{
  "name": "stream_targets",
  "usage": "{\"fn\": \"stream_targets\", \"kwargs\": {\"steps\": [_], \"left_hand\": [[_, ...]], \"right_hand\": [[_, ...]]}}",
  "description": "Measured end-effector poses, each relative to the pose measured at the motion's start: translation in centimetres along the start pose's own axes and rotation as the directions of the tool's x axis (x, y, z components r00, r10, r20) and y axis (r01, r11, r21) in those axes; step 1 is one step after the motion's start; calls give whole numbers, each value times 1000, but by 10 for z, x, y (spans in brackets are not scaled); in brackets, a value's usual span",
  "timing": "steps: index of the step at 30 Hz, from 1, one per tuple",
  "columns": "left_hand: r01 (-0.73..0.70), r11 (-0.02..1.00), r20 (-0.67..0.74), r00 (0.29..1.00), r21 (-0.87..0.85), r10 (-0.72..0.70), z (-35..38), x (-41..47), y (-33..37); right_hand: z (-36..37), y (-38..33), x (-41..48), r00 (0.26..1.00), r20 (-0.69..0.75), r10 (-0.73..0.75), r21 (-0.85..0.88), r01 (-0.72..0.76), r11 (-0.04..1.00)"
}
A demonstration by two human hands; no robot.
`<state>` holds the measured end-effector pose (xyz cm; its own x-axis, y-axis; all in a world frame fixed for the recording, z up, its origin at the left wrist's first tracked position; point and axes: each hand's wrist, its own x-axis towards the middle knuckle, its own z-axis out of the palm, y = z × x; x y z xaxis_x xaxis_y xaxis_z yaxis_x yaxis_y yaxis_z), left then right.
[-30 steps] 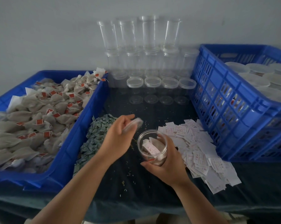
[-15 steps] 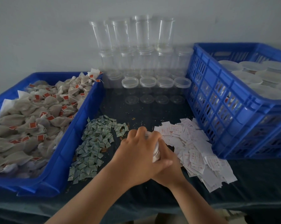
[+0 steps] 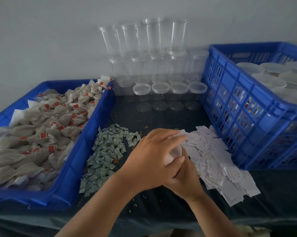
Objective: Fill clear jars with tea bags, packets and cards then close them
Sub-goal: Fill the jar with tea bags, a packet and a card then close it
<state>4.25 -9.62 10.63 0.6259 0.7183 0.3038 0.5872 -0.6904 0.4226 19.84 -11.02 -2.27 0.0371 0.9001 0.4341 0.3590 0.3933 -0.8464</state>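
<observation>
My left hand (image 3: 153, 156) lies over the top of a small clear jar, fingers curled round its translucent lid (image 3: 174, 151). My right hand (image 3: 184, 177) grips the jar body from the right and below; the body is almost fully hidden by both hands. A blue tray (image 3: 93, 127) on the left holds a heap of tea bags (image 3: 41, 134) with red tags. Green packets (image 3: 105, 154) lie in a pile left of my hands. White cards (image 3: 214, 158) are spread out on the right of them.
Empty clear jars (image 3: 161, 65) are stacked against the back wall, with a row of lidded ones (image 3: 170, 89) in front. A blue crate (image 3: 238, 117) on the right holds several closed jars (image 3: 272, 79). The dark tablecloth (image 3: 161, 211) carries tea crumbs.
One second ago my left hand held the lid above the open jar. It has since come down onto the jar mouth, and its fingers have shifted round the lid.
</observation>
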Motion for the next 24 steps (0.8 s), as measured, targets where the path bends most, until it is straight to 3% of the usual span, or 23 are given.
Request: {"fn": "stream_targets", "kwargs": {"steps": [2, 4, 7, 9, 12, 14, 16, 18, 21, 24], "left_hand": [[238, 968, 49, 969, 82, -242, 5, -2, 12], [323, 939, 78, 940, 117, -333, 16, -1, 23], [251, 959, -57, 968, 131, -245, 21, 5, 32], [109, 985, -94, 991, 133, -97, 19, 10, 28], [-94, 987, 24, 995, 132, 92, 9, 16, 12], [-135, 988, 90, 988, 69, 129, 3, 20, 6], [-72, 997, 91, 993, 27, 69, 4, 21, 6], [84, 994, 27, 996, 70, -86, 12, 17, 10], [368, 917, -100, 929, 152, -357, 30, 9, 16], [356, 924, -220, 921, 138, -322, 39, 6, 18]], "right_hand": [[1, -1, 0, 999, -42, 16, -41, -17, 999], [2, -3, 0, 998, -21, 64, 6, -64, 998], [-1, -6, 1, 999, -27, 24, 141, -20, 990], [-2, -5, 0, 999, -25, 23, 269, -16, 963], [-1, -2, -1, 999, -29, 33, 248, -25, 968], [0, 2, -2, 1000, -20, 16, 188, -12, 982], [-2, 1, 1, 1000, -7, 29, 133, -28, 991], [-1, -4, 3, 1000, 3, 13, 75, -13, 997], [2, -14, 2, 999, -25, -45, -199, 39, 979], [1, -18, 0, 999, -10, -47, -162, 45, 986]]}}
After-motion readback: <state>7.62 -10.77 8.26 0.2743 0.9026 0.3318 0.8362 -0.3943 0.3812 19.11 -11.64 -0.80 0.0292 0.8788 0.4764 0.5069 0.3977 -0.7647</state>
